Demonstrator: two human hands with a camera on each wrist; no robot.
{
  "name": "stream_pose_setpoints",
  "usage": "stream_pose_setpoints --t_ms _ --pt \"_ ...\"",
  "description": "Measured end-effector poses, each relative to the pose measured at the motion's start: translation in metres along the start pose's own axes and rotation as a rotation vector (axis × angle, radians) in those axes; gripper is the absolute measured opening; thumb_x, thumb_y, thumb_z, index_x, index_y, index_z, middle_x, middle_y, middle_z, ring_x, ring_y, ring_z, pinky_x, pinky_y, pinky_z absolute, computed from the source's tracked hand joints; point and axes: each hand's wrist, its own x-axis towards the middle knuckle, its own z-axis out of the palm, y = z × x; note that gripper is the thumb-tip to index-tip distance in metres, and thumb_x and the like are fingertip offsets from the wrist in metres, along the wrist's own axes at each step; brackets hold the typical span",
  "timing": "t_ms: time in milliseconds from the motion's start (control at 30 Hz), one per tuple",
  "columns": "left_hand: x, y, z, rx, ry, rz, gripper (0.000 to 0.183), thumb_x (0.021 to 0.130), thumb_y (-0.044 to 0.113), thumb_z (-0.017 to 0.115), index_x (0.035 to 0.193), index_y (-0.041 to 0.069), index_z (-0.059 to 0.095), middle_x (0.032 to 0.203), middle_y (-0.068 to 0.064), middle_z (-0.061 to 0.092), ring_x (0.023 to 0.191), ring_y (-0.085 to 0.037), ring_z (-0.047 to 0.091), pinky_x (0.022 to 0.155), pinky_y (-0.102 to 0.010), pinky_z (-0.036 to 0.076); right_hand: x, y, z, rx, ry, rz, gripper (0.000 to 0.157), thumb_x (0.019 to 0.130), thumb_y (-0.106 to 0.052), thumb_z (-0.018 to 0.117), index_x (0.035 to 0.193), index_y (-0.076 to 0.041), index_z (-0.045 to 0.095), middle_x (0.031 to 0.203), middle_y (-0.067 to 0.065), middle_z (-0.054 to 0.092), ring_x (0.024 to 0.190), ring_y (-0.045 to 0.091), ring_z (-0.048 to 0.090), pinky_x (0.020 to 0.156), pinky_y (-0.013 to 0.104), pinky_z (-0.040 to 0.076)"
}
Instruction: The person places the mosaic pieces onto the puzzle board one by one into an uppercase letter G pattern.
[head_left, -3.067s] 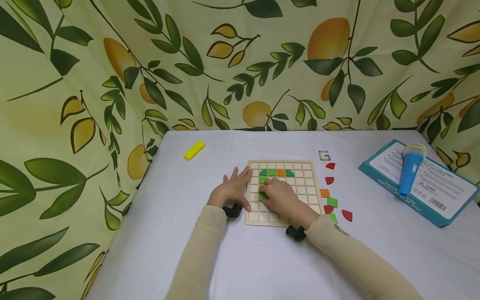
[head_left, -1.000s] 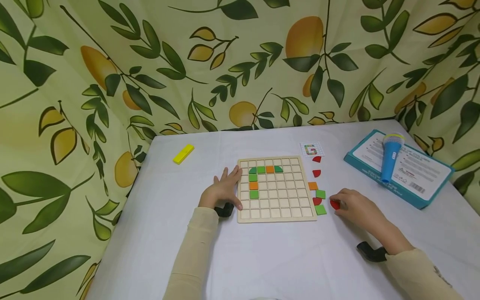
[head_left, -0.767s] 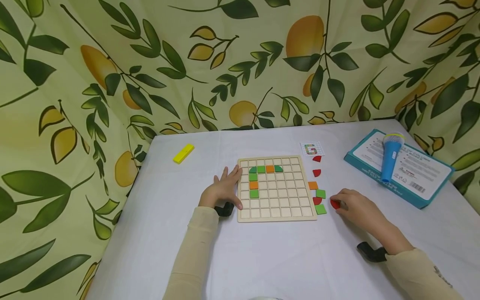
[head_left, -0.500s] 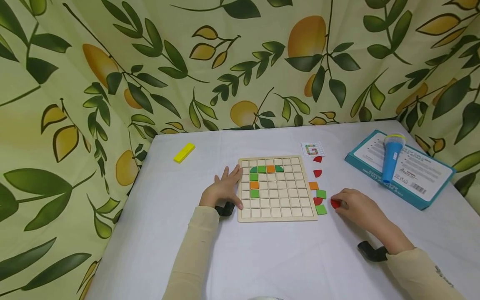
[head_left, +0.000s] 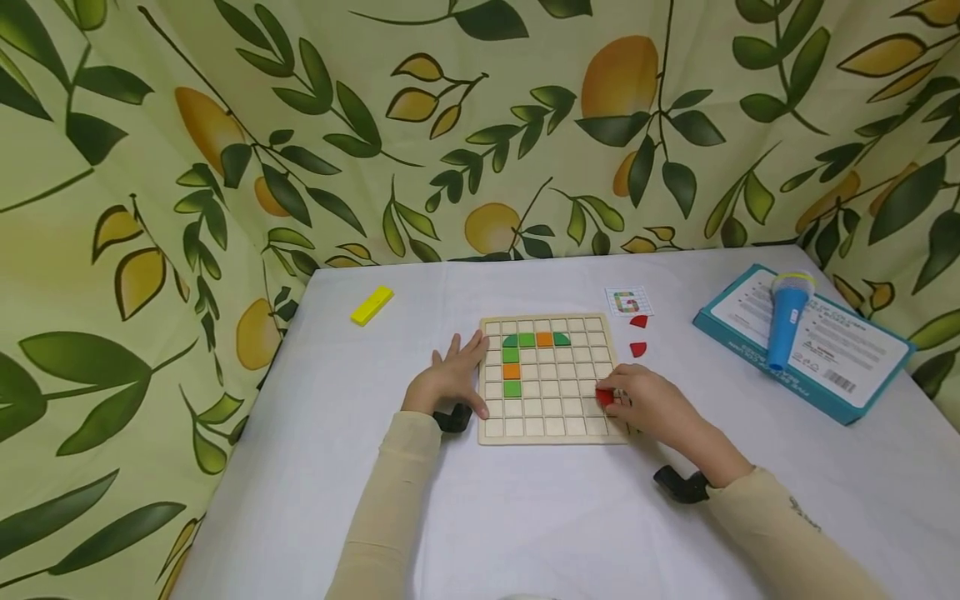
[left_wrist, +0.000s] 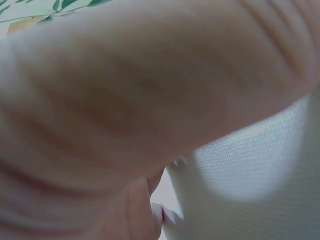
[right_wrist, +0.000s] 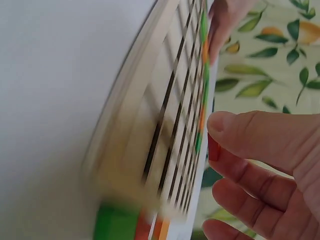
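My right hand (head_left: 651, 403) pinches a red quarter-circle tile (head_left: 604, 397) between thumb and fingers, over the right side of the wooden grid board (head_left: 553, 437). In the right wrist view the same red tile (right_wrist: 214, 149) shows edge-on under the thumb. Spread fingers of my left hand (head_left: 447, 379) rest at the board's left edge. Green and orange tiles form a row near the board's top, from a dark green rounded tile (head_left: 511, 341) to another (head_left: 561, 339). A column runs down the left to a green square tile (head_left: 512, 389).
Two red tiles lie right of the board, one being a red quarter-circle (head_left: 638, 349), below a pattern card (head_left: 628, 302). A blue microphone (head_left: 787, 325) lies on a teal box (head_left: 855, 400). A yellow block (head_left: 372, 306) sits at the back left. Several tiles are hidden behind my right hand.
My right hand picked up the red tile from the table right of the board and has carried it left over the board. My left hand stays at the board's edge.
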Motion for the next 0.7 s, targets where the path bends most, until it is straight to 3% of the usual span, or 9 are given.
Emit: stream_pose_setpoints --t_ms 267,433,567,700 --pt "-0.002 0.001 -0.001 0.003 0.008 -0.001 0.134 0.047 0.037 0.09 0.15 0.023 0.005 0.154 0.009 -0.009 0.139 -0.026 -0.017 0.106 -0.059 -0.008 0.028 -0.037 0.02 0.033 -0.024 -0.092 0.028 0.076 -0.013 0.075 0.103 -0.008 0.071 0.093 -0.002 0.061 0.084 0.014 0.053 0.067 0.024 0.048" --pt "-0.002 0.002 -0.001 -0.008 0.008 -0.009 0.134 0.047 0.036 0.09 0.149 0.023 0.005 0.154 0.009 -0.009 0.139 -0.026 -0.017 0.106 -0.058 -0.008 0.04 -0.056 0.035 -0.006 -0.013 -0.161 0.024 0.076 -0.013 0.074 0.1 -0.009 0.073 0.09 -0.003 0.062 0.083 0.012 0.053 0.069 0.024 0.049" --pt "0.0 0.001 -0.001 -0.001 0.006 -0.009 0.134 0.047 0.037 0.09 0.15 0.023 0.005 0.154 0.008 -0.008 0.139 -0.026 -0.017 0.106 -0.059 -0.008 0.047 -0.066 0.044 -0.041 0.006 -0.261 0.022 0.075 -0.011 0.073 0.097 -0.008 0.073 0.089 -0.002 0.063 0.081 0.012 0.055 0.069 0.025 0.049" --pt "0.0 0.0 0.0 0.004 0.004 0.0 0.133 0.047 0.037 0.09 0.15 0.022 0.006 0.154 0.008 -0.007 0.139 -0.026 -0.016 0.106 -0.059 -0.008 0.051 -0.071 0.05 -0.048 0.003 -0.289 0.021 0.076 -0.012 0.072 0.097 -0.008 0.073 0.09 -0.002 0.063 0.082 0.011 0.055 0.069 0.025 0.049"
